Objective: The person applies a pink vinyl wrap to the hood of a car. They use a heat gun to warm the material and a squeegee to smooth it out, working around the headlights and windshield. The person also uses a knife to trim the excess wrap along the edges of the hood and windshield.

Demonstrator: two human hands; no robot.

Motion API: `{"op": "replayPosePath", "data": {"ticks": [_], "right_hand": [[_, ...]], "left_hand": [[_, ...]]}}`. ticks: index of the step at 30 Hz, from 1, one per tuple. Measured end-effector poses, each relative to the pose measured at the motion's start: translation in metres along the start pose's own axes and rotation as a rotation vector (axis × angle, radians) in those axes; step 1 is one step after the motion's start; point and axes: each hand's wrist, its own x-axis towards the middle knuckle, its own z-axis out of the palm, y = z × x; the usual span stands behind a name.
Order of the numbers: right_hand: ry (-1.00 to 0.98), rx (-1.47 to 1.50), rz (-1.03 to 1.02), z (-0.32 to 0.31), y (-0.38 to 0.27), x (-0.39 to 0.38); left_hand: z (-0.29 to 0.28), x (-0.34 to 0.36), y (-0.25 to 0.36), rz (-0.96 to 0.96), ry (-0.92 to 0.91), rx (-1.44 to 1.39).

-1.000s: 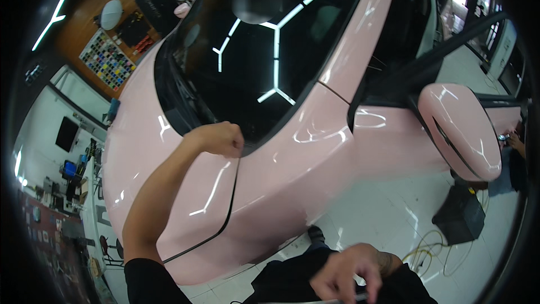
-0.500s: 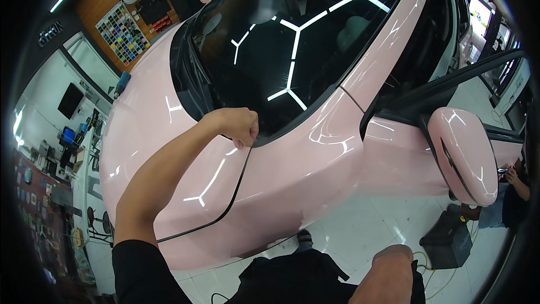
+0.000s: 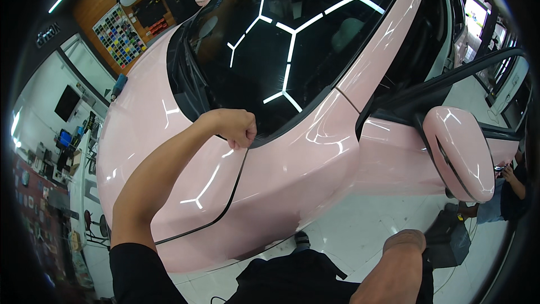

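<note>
My left hand (image 3: 238,128) is closed, knuckles up, at the rear corner of a pink car's hood (image 3: 135,141). Its fingertips point down to the panel close beside the base of the windshield (image 3: 315,56). Whatever may be between those fingers is hidden. From just below the hand, the dark seam (image 3: 232,200) between hood and fender curves down to the left. My right arm (image 3: 396,264) rises at the lower right, rounded at its far end; the hand on it does not show. The pink fender (image 3: 287,191) lies between my two arms.
A pink side mirror (image 3: 460,155) juts out at right beside an open door. A blue heat-gun-like tool (image 3: 119,86) rests at the hood's far left edge. A dark box (image 3: 450,242) with a cable stands on the tiled floor. Another person (image 3: 509,191) is at far right.
My right arm has moved up and slightly right, covering part of the dark box. My left hand stays at the hood corner. The whole view has shifted slightly.
</note>
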Motion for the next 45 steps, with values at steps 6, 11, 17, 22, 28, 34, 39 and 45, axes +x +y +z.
{"op": "replayPosePath", "data": {"ticks": [6, 11, 17, 22, 28, 34, 39, 45], "right_hand": [[0.085, 0.059, -0.16, 0.0, -0.009, 0.002], [0.073, 0.08, -0.185, -0.001, -0.008, 0.0], [0.033, 0.049, -0.107, -0.007, -0.014, 0.0], [0.032, 0.003, 0.078, -0.008, -0.009, -0.001], [0.12, 0.064, 0.795, -0.012, 0.037, 0.013], [1.003, -1.185, 0.807, -0.133, 0.158, -0.059], [0.988, -0.54, 1.007, -0.226, 0.176, -0.047], [0.947, -0.34, 1.034, -0.24, 0.205, -0.049]], "left_hand": [[0.017, 0.005, -0.019, 0.199, 0.117, 0.135], [0.018, 0.005, -0.034, 0.191, 0.17, 0.088], [0.014, 0.002, -0.051, 0.129, 0.249, 0.044], [0.012, -0.002, -0.067, 0.112, 0.362, 0.029], [0.014, -0.004, -0.072, 0.129, 0.454, 0.107], [0.016, -0.009, -0.07, 0.217, 0.679, 0.244], [0.043, -0.04, -0.077, 0.129, 0.844, 0.136], [0.069, -0.037, -0.087, 0.196, 1.14, 0.069]]}}
